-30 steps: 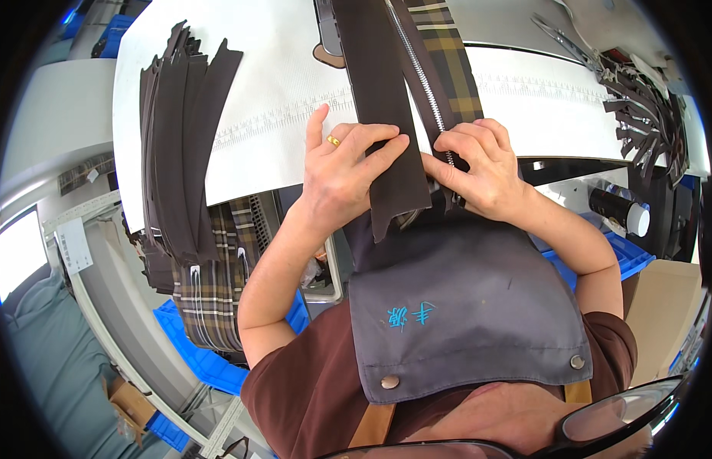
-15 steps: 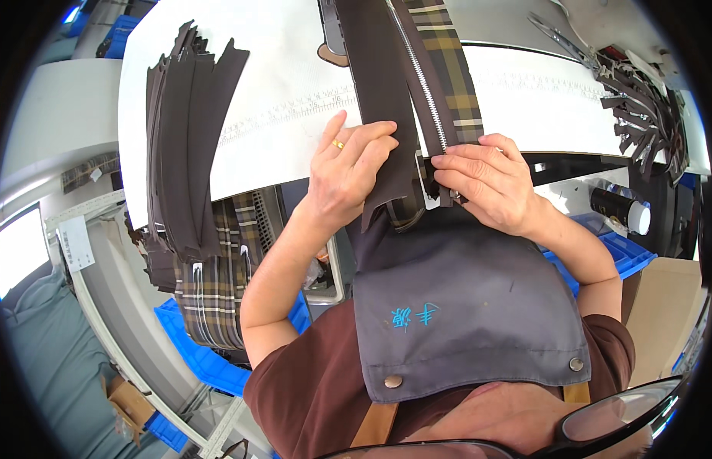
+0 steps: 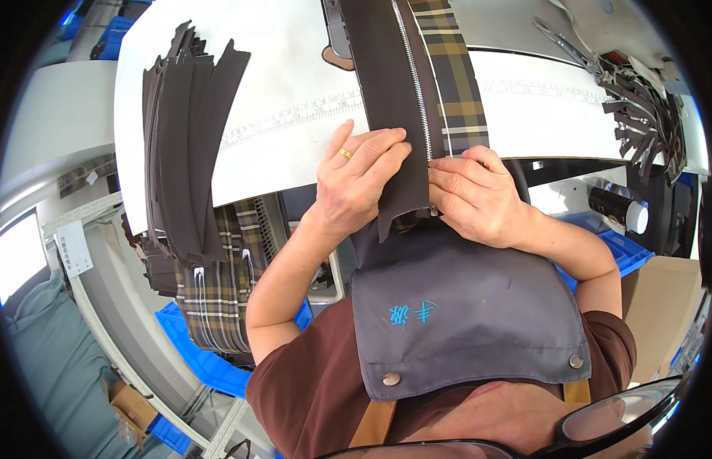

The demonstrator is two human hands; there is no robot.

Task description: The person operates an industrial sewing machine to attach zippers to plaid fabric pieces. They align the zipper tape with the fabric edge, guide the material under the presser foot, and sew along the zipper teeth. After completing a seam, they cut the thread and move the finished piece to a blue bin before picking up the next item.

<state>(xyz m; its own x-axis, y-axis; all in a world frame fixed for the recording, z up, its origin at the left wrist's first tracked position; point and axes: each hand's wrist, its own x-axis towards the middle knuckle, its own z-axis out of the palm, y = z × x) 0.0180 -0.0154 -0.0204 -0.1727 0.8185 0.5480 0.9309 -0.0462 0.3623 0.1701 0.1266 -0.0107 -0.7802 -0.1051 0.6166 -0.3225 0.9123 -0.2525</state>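
Pale white worktop [image 3: 283, 53], printed with ruler markings [image 3: 283, 118], spans the view. At its left lies a fanned stack of dark brown strips [image 3: 184, 145], their lower ends drooping over the near edge. Beneath them hang plaid pieces [image 3: 210, 306], above a blue bin [image 3: 206, 363].

Near the middle, the left hand [image 3: 360, 172] has its fingers bent onto a dark brown strip [image 3: 390, 84]; its thumb is hidden, so whether it pinches the cloth I cannot tell. That strip runs away from the apron [image 3: 463, 298] across the worktop. It should be light and limp, easily skewed, best steadied flat near its lower end. It looks matt and plain, with an uneven lower edge.

Along its right side lies a zipper [image 3: 421, 107], probably stiffer through the teeth and safest held by its cloth tape. Its silver teeth form a narrow line on brown. The right hand [image 3: 478, 195] has its fingertips bunched on the zipper's lower part. Just beyond shows a plaid strip [image 3: 455, 84] in olive, black and white.

Farther right are a heap of zippers [image 3: 643, 122] and a black, white-capped bottle [image 3: 612, 206].
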